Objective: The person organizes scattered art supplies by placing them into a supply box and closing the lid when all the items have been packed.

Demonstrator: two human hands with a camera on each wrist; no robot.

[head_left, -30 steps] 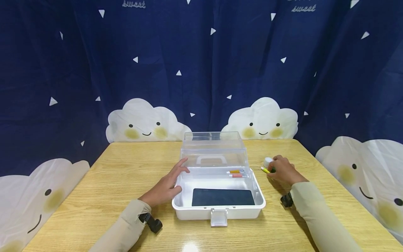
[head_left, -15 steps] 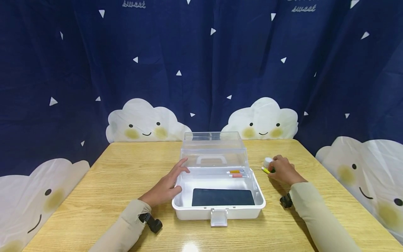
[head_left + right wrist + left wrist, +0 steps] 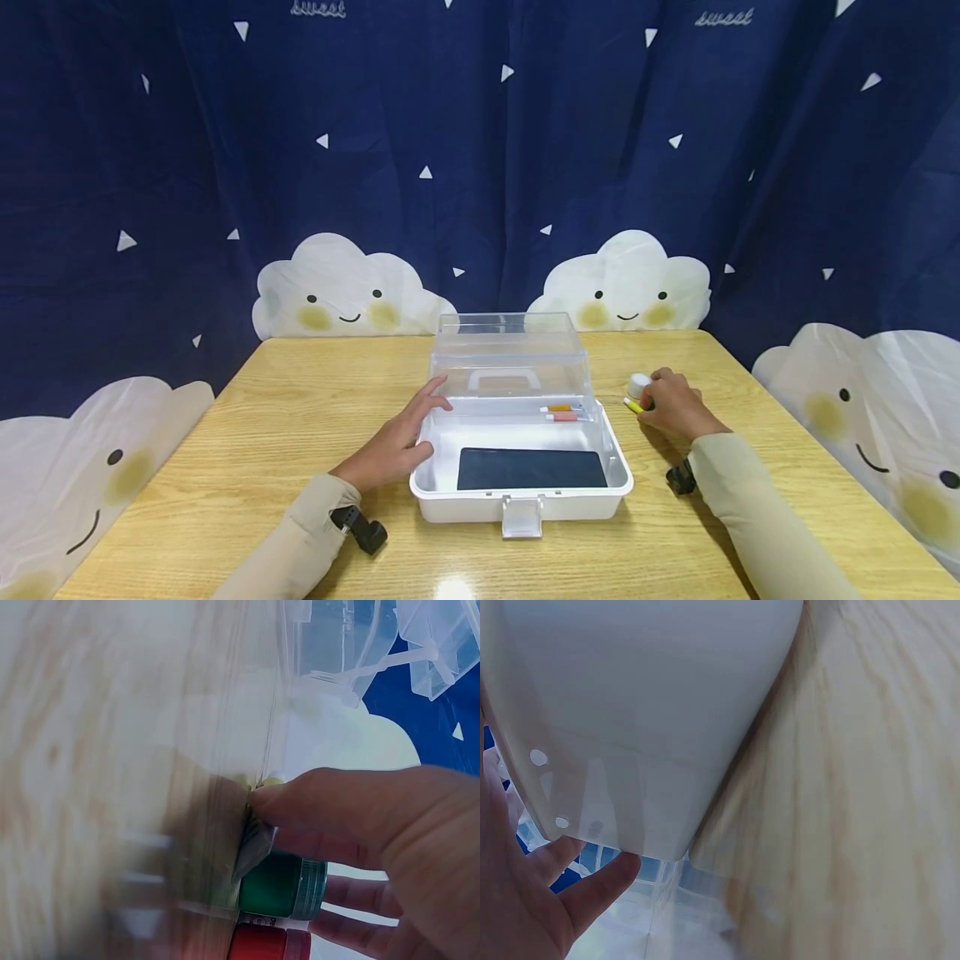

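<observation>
My left hand (image 3: 390,450) rests at the left rim of a white plastic storage box (image 3: 465,507), its fingers spread and reaching over the edge. To the right of the box, low at the tabletop, my right hand (image 3: 678,406) pinches a small yellow paint tube (image 3: 633,405) between thumb and fingers. In the right wrist view, the tube's flat silvery end (image 3: 256,846) sticks out below the thumb. Just behind it are a green jar (image 3: 274,885) and a red jar (image 3: 262,943). The fingers hide most of the tube.
The box's clear lid (image 3: 510,362) stands raised at the back. Inside lie a dark flat slab (image 3: 532,468), an orange tube (image 3: 558,407) and a pink tube (image 3: 564,417). A white round-topped jar (image 3: 639,383) stands beside my right fingers. The front latch (image 3: 521,517) hangs down.
My right hand, with the yellow paint tube, has shifted very slightly. The left hand and the box have stayed in place.
</observation>
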